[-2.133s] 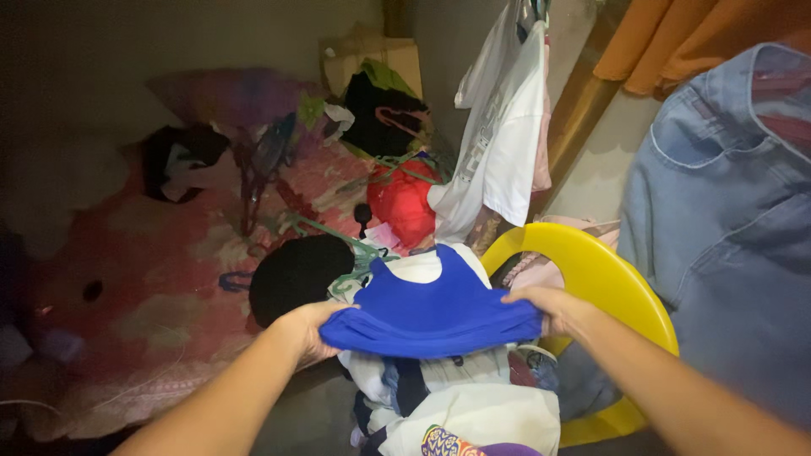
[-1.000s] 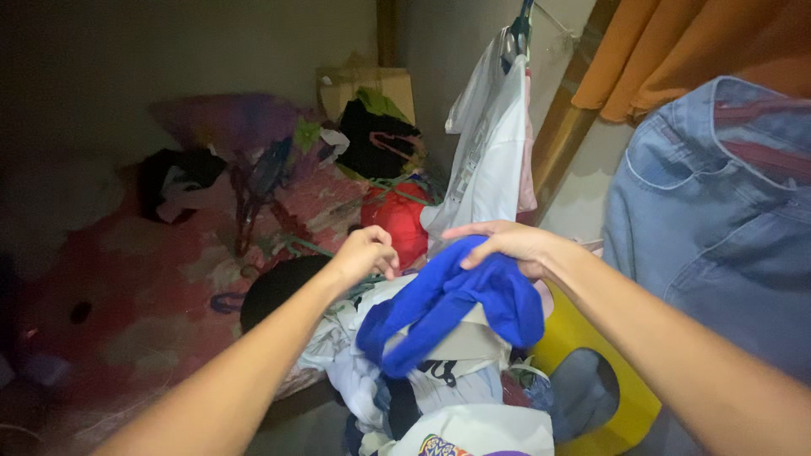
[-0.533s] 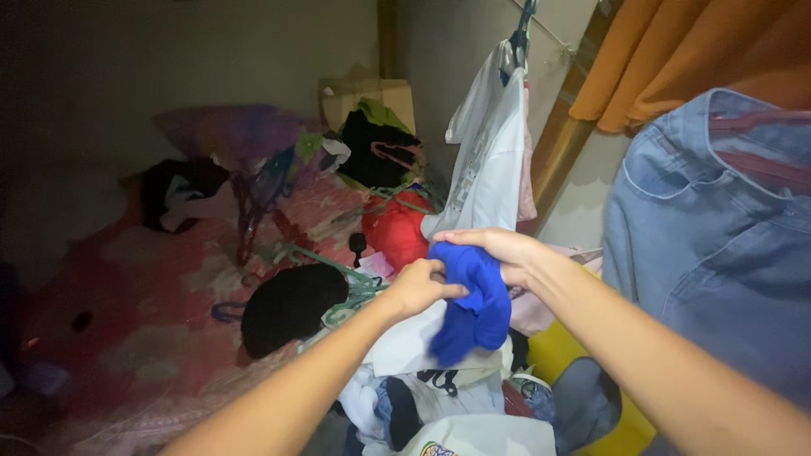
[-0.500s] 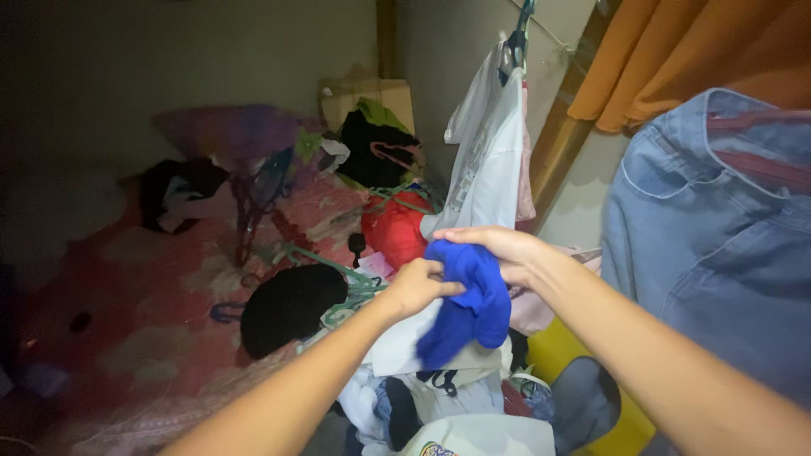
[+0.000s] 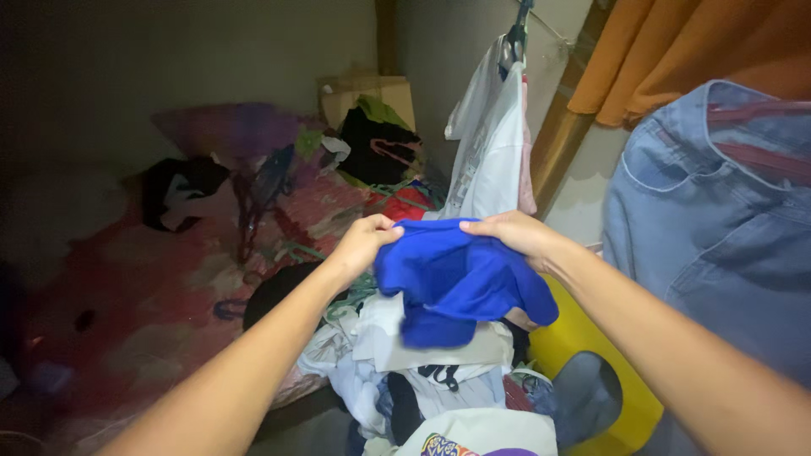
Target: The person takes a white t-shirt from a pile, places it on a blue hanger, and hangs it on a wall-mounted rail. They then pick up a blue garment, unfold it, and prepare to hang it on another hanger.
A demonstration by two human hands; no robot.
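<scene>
Pile: a heap of pale and dark clothes (image 5: 422, 371) lies at 6 o'clock, just under the hands, spilling over a yellow tub (image 5: 591, 371) at 5 o'clock.
Blue cloth: the blue garment (image 5: 456, 279) hangs at centre above the pile, held by its top edge, its lower part drooping toward the heap.
Left hand: the left hand (image 5: 363, 241) pinches the cloth's upper left corner, fingers closed on the fabric.
Right hand: the right hand (image 5: 511, 232) clamps the upper right edge, fingers curled over it.
Change: half a second ago the hands were pressed close together with the cloth bunched in a tight wad; now they have drawn apart and the cloth is spread wider between them.
Jeans: a denim piece (image 5: 718, 219) hangs at 3 o'clock, near the right forearm.
White shirt: a white shirt (image 5: 490, 152) on a hanger at 12 o'clock, beyond the hands.
Curtain: orange cloth (image 5: 667, 51) at 1 o'clock.
Mattress: a pink patterned mattress (image 5: 152, 287) at 9 o'clock, strewn with dark clothes.
Box: a cardboard box (image 5: 367, 89) against the far wall at 11 o'clock.
</scene>
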